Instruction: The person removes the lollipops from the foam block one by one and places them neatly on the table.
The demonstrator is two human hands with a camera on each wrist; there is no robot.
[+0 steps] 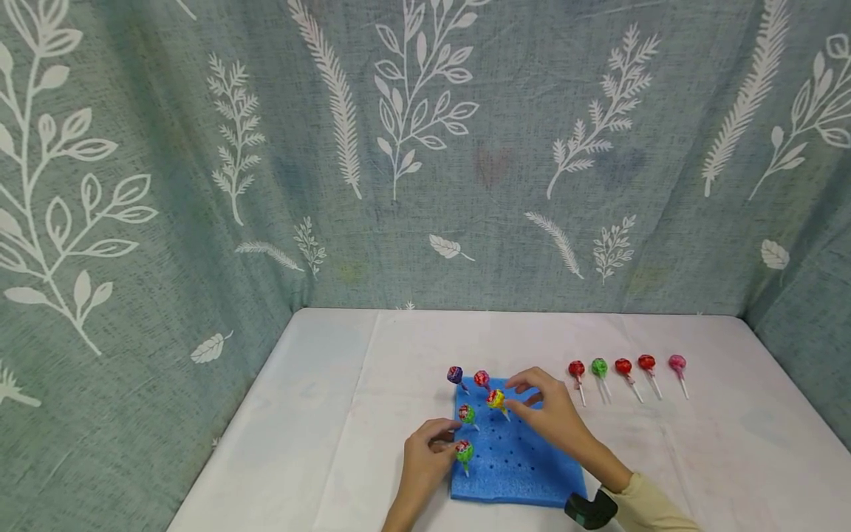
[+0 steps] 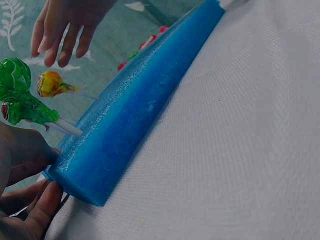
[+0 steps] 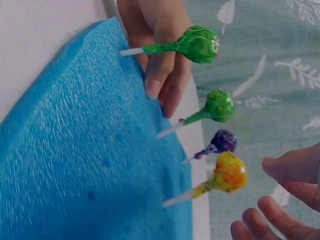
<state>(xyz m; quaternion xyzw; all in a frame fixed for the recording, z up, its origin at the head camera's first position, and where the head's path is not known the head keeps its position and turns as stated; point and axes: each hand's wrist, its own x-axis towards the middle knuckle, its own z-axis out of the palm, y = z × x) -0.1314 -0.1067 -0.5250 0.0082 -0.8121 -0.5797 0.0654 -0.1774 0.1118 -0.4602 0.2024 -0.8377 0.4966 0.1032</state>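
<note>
A blue foam board [image 1: 512, 480] with rows of small holes has several lollipops standing in it by their sticks. My left hand [image 1: 425, 462] holds the board's left edge, thumb and fingers pinching it in the left wrist view [image 2: 30, 170], beside two green lollipops [image 1: 464, 451] [image 3: 220, 105]. Just right of the yellow lollipop [image 1: 495, 400], my right hand [image 1: 555, 417] has its fingers apart and holds nothing; a gap parts it from the yellow candy [image 3: 230, 172] in the right wrist view. A purple lollipop [image 1: 455, 374] and a red-pink one [image 1: 482, 379] stand at the far edge.
On the white table [image 1: 319, 421], right of the board, several loose lollipops lie in a row: red [image 1: 576, 368], green [image 1: 599, 366], two more red, and pink [image 1: 677, 363]. A patterned green-grey curtain [image 1: 499, 244] hangs behind the table and along its sides.
</note>
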